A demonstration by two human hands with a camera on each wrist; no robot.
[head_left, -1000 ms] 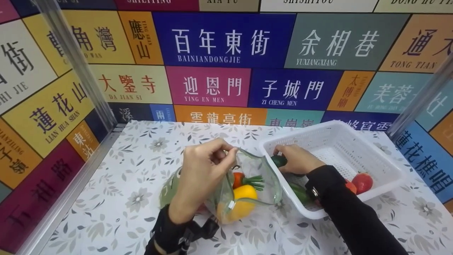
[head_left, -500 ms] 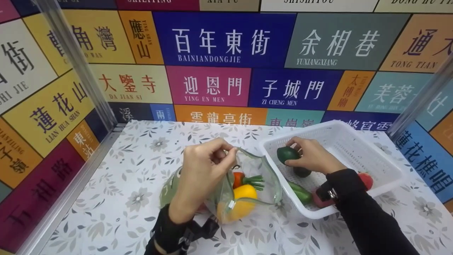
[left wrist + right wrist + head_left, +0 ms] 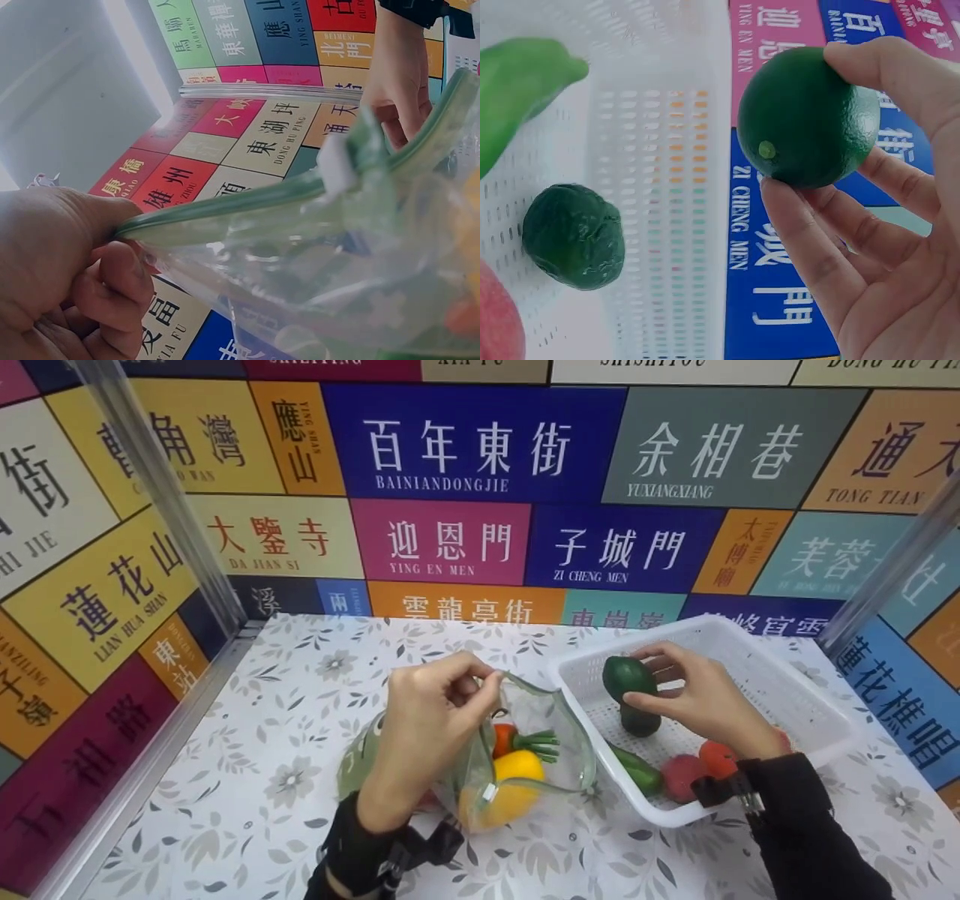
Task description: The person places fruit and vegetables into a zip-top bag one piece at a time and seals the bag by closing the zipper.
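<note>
My left hand pinches the green-edged rim of a clear zip bag, and the bag's mouth gapes toward the basket. Inside it lie a yellow fruit or vegetable and an orange-red vegetable with green stalks. In my right hand is a smooth dark green oval fruit, gripped between thumb and fingertips above the white basket. Below it in the basket sits a wrinkled dark green vegetable. The left wrist view shows the white slider on the bag's rim.
Also in the basket are a long green vegetable, a dull red round one and an orange-red one, partly behind the right wrist. A flower-patterned cloth covers the table. Printed panels stand behind.
My right hand has lifted the dark green fruit from the basket's left side and drawn it to the right, uncovering the wrinkled one. The left hand and bag have stayed put.
</note>
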